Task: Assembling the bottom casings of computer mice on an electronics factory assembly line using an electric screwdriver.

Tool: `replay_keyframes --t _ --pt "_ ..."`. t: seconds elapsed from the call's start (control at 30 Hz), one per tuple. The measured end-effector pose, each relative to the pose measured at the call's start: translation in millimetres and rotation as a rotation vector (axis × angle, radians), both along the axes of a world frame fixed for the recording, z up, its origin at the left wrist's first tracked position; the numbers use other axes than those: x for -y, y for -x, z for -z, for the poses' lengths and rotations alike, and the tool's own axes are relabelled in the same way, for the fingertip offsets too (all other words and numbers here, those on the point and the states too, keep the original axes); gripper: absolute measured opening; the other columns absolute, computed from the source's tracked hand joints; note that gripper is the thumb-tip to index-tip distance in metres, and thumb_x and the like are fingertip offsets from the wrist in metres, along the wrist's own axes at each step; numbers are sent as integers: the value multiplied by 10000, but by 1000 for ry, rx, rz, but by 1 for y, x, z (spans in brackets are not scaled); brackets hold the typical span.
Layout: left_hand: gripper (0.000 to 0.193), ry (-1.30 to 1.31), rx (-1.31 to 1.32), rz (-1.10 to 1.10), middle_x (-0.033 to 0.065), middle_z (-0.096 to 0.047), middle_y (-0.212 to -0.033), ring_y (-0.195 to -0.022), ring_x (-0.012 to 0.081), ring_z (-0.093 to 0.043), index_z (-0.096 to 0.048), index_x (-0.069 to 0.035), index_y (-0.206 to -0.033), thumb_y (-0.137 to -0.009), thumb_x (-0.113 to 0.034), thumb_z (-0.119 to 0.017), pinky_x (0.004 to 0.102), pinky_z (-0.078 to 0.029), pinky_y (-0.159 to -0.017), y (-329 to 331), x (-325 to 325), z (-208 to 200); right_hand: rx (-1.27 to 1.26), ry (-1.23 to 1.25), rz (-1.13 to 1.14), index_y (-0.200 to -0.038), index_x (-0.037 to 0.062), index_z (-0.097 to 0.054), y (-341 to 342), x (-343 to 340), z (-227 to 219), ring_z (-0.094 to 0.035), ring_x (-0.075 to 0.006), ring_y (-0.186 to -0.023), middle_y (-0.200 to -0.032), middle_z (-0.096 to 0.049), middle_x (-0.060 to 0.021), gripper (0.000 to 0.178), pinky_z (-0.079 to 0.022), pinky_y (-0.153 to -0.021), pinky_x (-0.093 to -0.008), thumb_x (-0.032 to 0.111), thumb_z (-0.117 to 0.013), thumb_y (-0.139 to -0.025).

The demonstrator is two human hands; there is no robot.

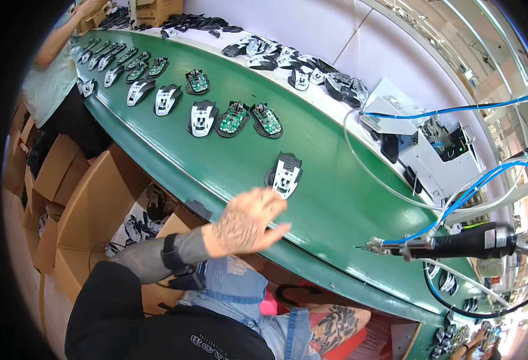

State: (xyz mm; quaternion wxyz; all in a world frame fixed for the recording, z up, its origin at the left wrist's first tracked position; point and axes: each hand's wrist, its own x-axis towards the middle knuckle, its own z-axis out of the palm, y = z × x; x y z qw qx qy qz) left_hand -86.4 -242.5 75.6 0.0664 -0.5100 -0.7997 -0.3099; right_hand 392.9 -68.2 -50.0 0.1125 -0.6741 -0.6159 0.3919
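My left hand (249, 222) reaches over the near edge of the green bench (327, 207), thumb spread away from the fingers. Its fingertips are at the near end of a white and black computer mouse shell (287, 176); whether they touch it I cannot tell. My right hand is out of view. Farther left on the bench lie two mouse bases with green circuit boards (233, 118) (267, 120) and another white mouse shell (203, 118). To the right, a black power screwdriver (474, 241) lies level, its metal tip pointing left.
A row of mouse parts (138, 91) runs to the far left, where another person (51, 84) stands. More shells (288, 59) line the back ledge. A grey machine (441, 159) with blue hoses stands at right. Cardboard boxes (99, 210) sit below the bench. Another person's hands (477, 342) show lower right.
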Motion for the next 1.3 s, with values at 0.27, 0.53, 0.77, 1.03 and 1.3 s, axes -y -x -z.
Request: replay_keyframes --t 0.27,0.53,0.77,1.03,1.3 --pt "611 199 -146 -274 216 -465 -1150 -978 390 -498 -468 -24 -1183 -752 -415 -654 449 -464 -815 66 -92 40 21 -167 -294 -751 -8 -594 93 -63 -166 -572 -206 -519 -561 -602 -102 331 -420 -491 -368 279 -560 -912" --pt "532 261 -158 -710 207 -521 -1073 -978 380 -521 -521 29 -1099 -801 -411 -538 450 -447 -803 172 -119 8 -25 -490 -326 -879 -27 -615 144 -65 -142 -551 -121 -568 -689 -622 -68 229 -446 -497 -276 198 -654 -858" --pt "562 209 -199 -184 166 -483 -1303 -1135 353 -514 -524 -108 -1244 -760 -378 -612 421 -438 -936 201 -143 37 -200 -675 31 -692 6 -578 153 -64 -156 -482 -50 -471 -524 -562 -13 302 -399 -484 -214 236 -643 -878" --pt "446 54 -90 -210 163 -597 -1141 -1025 332 -585 -613 -56 -1104 -767 -346 -635 415 -476 -883 148 -148 4 -152 -797 113 -677 17 -560 101 -73 -126 -483 -54 -493 -593 -556 -8 324 -392 -464 -218 243 -621 -902" --pt "533 7 -19 -162 212 -517 -1209 -1095 361 -528 -549 -49 -1180 -750 -355 -625 423 -451 -926 128 -141 56 -351 -767 51 -673 0 -518 145 -56 -88 -467 -69 -428 -469 -517 -28 303 -350 -430 -223 173 -590 -912"
